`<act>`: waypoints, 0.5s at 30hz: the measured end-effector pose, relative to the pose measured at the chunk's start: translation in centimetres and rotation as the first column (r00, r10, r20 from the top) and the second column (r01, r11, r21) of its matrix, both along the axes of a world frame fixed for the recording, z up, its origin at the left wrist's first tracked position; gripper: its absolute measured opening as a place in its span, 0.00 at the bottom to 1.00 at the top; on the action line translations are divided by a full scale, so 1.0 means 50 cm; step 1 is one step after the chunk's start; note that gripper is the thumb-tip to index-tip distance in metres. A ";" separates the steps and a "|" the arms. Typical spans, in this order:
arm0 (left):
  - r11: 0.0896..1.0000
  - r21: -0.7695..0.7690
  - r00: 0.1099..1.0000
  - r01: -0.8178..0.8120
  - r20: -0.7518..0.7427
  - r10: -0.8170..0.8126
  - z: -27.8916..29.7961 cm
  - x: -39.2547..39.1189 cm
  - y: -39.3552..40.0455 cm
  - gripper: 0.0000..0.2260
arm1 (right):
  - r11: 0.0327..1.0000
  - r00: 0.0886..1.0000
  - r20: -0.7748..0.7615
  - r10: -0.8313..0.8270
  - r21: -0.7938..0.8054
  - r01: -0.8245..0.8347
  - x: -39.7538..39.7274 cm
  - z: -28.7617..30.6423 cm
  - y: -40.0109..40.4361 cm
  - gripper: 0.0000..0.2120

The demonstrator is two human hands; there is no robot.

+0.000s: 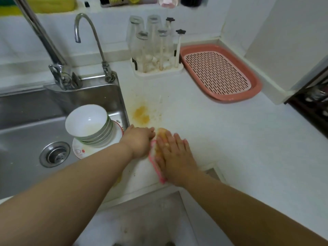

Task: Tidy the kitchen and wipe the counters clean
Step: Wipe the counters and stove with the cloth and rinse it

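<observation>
A pink-edged cloth [154, 162], stained yellow, lies on the white counter [221, 139] near its front edge. My right hand [174, 155] presses flat on the cloth with straight fingers. My left hand [140, 142] rests beside it on the cloth's left edge; its fingertips are curled down at the cloth, and I cannot tell whether they grip it. A yellow spill [141, 115] smears the counter just beyond both hands, close to the sink's rim.
The steel sink [26, 132] at left holds stacked white bowls [88, 125] on a plate. Two taps [92, 45] rise behind it. A white rack with upturned glasses [154, 50] and a pink drain tray [220, 73] stand at the back.
</observation>
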State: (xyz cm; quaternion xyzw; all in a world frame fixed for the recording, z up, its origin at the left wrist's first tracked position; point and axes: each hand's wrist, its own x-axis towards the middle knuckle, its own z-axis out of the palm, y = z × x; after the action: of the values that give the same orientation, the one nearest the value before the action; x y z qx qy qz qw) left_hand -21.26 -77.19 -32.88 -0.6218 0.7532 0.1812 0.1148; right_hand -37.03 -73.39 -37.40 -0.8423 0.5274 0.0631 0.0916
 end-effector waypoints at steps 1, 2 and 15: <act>1.000 0.010 1.000 0.007 0.019 -0.008 0.001 -0.001 0.002 0.21 | 0.999 0.999 -0.039 -0.006 0.051 0.008 -0.018 0.006 0.011 0.30; 1.000 0.016 0.999 0.011 0.034 -0.012 0.006 -0.003 0.004 0.23 | 0.999 0.997 -0.070 -0.012 0.037 0.015 -0.047 0.012 0.012 0.29; 0.978 -0.019 0.968 -0.206 -0.150 0.201 0.035 0.045 0.082 0.18 | 0.998 0.997 0.062 0.052 0.024 -0.054 0.032 0.010 0.059 0.31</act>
State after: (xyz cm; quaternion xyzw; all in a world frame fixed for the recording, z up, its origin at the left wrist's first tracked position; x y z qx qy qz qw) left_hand -19.01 -73.08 -31.14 -0.6827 0.6948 0.2244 0.0291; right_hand -35.43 -70.46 -36.92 -0.8563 0.5009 0.0464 0.1168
